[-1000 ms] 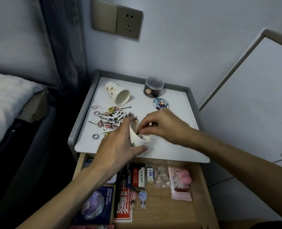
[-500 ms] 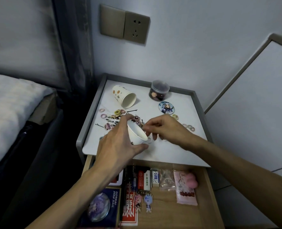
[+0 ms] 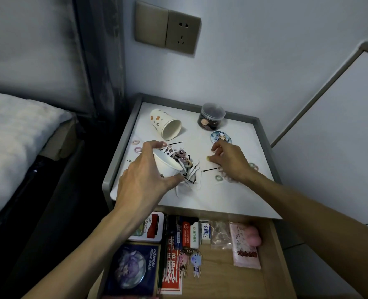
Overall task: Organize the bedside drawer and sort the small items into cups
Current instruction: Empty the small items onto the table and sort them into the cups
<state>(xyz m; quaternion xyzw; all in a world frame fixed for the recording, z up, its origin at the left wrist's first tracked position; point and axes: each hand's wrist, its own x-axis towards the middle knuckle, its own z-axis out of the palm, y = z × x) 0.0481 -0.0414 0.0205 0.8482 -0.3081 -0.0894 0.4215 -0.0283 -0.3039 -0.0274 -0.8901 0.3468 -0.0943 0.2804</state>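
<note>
Left hand (image 3: 144,180) still grips the tilted paper cup (image 3: 167,169) above the pile of pins and hair ties (image 3: 187,167) on the nightstand top (image 3: 232,199). Right hand (image 3: 230,161) has left the cup mouth and now pinches a yellow hair tie (image 3: 208,157) just below the round badge (image 3: 221,138), fingers curled, apart from the cup.

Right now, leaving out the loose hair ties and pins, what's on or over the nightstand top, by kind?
Paper cups: 2 (paper cup on its side; tilted paper cup gripped by the left hand)
Clear lidded jar: 1
Round character badge: 1
Total: 4
</note>
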